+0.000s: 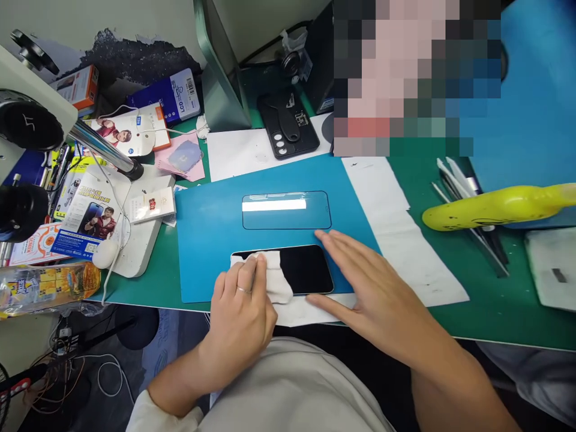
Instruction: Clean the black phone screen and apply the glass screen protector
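Observation:
A smartphone [306,268] lies face up on the blue mat [202,240], its black screen partly covered by a white cloth [278,287]. My left hand [245,303] presses that cloth onto the phone's left part, fingers bent and together over it. At the phone's right end is my right hand [364,282], fingers stretched out and thumb apart, with nothing in it. Just beyond the phone, a clear screen protector [288,219] with a black border rests flat on the mat. Under the phone's near edge, more white paper or cloth [310,315] shows.
A black phone case [288,123] lies behind the mat. To the right are a yellow bottle [490,209] and several tweezers-like tools [490,249]. Boxes [101,210], a microscope post [108,147] and a drink bottle [49,288] crowd the left. A blurred area covers the upper right.

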A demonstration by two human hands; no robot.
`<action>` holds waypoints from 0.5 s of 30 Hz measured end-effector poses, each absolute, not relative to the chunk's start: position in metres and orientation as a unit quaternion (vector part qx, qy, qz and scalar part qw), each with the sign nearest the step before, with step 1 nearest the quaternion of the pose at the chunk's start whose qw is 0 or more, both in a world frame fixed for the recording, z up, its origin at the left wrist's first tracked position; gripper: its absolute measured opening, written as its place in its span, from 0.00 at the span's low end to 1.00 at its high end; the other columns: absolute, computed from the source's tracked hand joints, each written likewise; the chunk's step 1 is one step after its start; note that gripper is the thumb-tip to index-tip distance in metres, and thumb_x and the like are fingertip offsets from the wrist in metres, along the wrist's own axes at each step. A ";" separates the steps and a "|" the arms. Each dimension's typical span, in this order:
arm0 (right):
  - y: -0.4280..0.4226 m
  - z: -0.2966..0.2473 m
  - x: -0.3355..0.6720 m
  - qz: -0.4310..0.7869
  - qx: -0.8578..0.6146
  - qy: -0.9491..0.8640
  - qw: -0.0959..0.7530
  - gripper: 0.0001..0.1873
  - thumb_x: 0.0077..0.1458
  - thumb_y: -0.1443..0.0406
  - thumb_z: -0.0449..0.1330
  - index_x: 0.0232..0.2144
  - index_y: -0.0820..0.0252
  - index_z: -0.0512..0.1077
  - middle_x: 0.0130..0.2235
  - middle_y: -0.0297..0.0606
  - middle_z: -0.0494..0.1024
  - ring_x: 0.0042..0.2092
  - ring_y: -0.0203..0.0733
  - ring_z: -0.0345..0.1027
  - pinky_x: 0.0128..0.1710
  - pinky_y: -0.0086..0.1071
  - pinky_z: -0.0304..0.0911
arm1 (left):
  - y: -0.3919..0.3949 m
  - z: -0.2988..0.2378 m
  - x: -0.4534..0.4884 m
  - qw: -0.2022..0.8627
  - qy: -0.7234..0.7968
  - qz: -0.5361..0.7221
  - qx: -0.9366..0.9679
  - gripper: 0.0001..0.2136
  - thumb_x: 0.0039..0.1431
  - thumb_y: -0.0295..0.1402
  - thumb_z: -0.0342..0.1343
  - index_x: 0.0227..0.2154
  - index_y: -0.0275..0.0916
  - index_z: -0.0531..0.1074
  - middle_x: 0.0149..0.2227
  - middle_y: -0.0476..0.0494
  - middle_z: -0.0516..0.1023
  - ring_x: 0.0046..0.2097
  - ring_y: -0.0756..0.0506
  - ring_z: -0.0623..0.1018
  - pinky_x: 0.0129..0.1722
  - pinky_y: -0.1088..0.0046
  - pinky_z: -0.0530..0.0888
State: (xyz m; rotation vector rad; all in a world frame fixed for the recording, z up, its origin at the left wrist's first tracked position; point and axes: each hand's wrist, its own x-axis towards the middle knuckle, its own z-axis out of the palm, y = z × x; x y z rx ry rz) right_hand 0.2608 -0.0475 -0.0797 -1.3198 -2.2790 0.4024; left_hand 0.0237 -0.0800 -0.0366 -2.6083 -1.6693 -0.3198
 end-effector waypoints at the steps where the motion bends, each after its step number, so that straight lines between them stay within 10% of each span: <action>1: -0.047 -0.080 0.260 0.147 -0.486 -0.832 0.225 0.45 0.66 0.47 0.57 0.74 0.59 0.48 0.67 0.50 0.69 0.68 0.58 0.62 0.59 0.49 0.70 | -0.082 -0.036 0.023 0.016 -0.538 -0.097 -0.837 0.24 0.63 0.23 0.48 0.62 0.26 0.65 0.57 0.31 0.76 0.53 0.37 0.74 0.51 0.59 0.70; 15: -0.042 -0.077 0.258 0.187 -0.465 -0.832 0.238 0.34 0.67 0.48 0.56 0.68 0.53 0.59 0.64 0.44 0.72 0.64 0.55 0.62 0.61 0.49 0.63 | -0.080 -0.027 0.030 0.038 -0.533 -0.053 -0.844 0.22 0.67 0.25 0.47 0.63 0.28 0.67 0.60 0.33 0.76 0.57 0.38 0.74 0.51 0.61 0.64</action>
